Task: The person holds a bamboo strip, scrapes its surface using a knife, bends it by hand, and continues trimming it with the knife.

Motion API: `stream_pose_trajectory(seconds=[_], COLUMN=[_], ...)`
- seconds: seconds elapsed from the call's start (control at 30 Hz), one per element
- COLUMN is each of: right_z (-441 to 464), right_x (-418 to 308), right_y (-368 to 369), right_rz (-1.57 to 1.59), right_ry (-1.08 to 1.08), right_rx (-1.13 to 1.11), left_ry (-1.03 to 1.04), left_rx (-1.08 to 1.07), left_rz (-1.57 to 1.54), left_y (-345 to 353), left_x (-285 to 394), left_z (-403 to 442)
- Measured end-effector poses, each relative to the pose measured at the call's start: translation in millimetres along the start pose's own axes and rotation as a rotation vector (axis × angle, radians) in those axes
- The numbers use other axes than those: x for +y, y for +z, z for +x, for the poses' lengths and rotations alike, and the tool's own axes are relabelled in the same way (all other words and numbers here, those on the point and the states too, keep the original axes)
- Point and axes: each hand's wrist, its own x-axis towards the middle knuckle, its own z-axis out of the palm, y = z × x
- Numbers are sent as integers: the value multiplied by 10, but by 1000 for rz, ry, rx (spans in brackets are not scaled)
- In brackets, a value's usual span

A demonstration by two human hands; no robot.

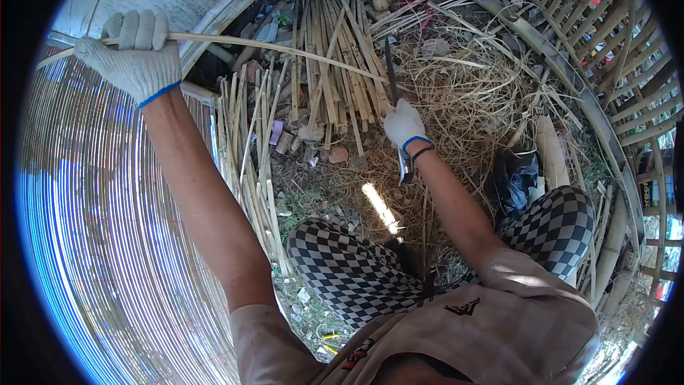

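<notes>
My left hand (135, 57), in a white knit glove with a blue cuff, is raised at the upper left. Its fingers wrap round a long, thin bamboo strip (274, 47). From there the strip slopes across to my right hand (405, 124), gloved the same way, near the centre. That hand is closed round a knife (390, 68), whose dark blade points away from me and whose lower end shows below the glove. The strip's far end meets the knife close to the right fingers; whether those fingers also touch the strip is hidden.
Split bamboo sticks (331, 64) lie in a pile beyond my hands, with more sticks (246, 142) at the left. Curly bamboo shavings (463, 93) cover the ground at the right. A slatted bamboo frame (634, 78) stands far right, and a slatted screen (121, 207) rises at the left.
</notes>
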Motion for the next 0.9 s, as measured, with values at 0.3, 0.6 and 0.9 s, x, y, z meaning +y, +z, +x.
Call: stream_pose_trajectory(seconds=[0.3,0.6,0.9], right_z=[4,-158,138], right_x=[-339,-762,52], right_y=[-96,-452,-14], right_rz=[38,57,-49], right_ry=[-277,-330,-132], right_rx=[188,89,76], left_ry=[-41,6,37], left_rx=[-124,45,1], left_rz=[-6,137,193], left_y=[249,312,336], left_x=[-42,-53,-26], left_z=[199,173,304])
